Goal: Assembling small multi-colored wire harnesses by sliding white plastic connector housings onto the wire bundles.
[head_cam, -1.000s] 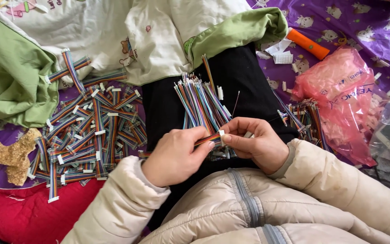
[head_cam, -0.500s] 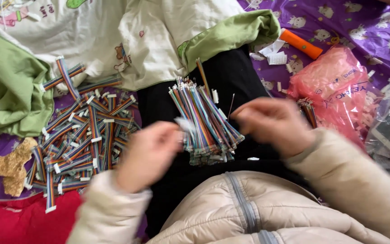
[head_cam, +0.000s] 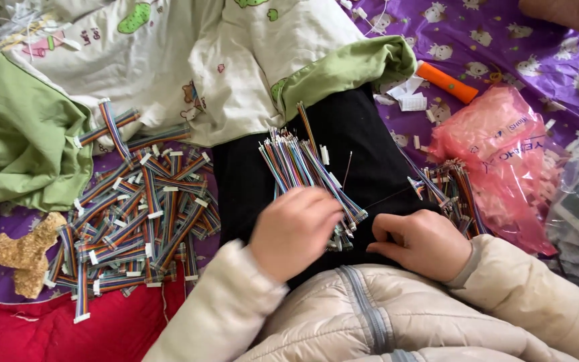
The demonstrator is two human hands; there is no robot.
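I see the left hand [head_cam: 294, 231] resting on the near end of the wire bundle [head_cam: 306, 175], fingers curled down onto the strands; can't tell if it actually pinches any or just presses on them. The bundle lies fanned out on the black cloth [head_cam: 360, 141] over the lap, far ends pointing away from me, w/ a few white connectors [head_cam: 325, 155] at the strand tips.

Right hand [head_cam: 421, 243] sits just right of the bundle, knuckles up, fingers folded under toward the cloth. A thin thread runs off near its fingertips; can't tell whether it's gripped. The hands are near each other, not touching.

Left of the lap: a big pile of ribbon cables [head_cam: 139, 214] on the purple sheet [head_cam: 510, 47], approx. crisscrossed. Smaller cable bunch [head_cam: 452, 191] right of the lap, beside a pink bag [head_cam: 504, 161]. Orange tube [head_cam: 446, 82] lies above the bag, w/ white bits next to it. Green-and-cream blanket [head_cam: 236, 60] covers the top left. Beige jacket sleeves [head_cam: 222, 315] fill the bottom edge.
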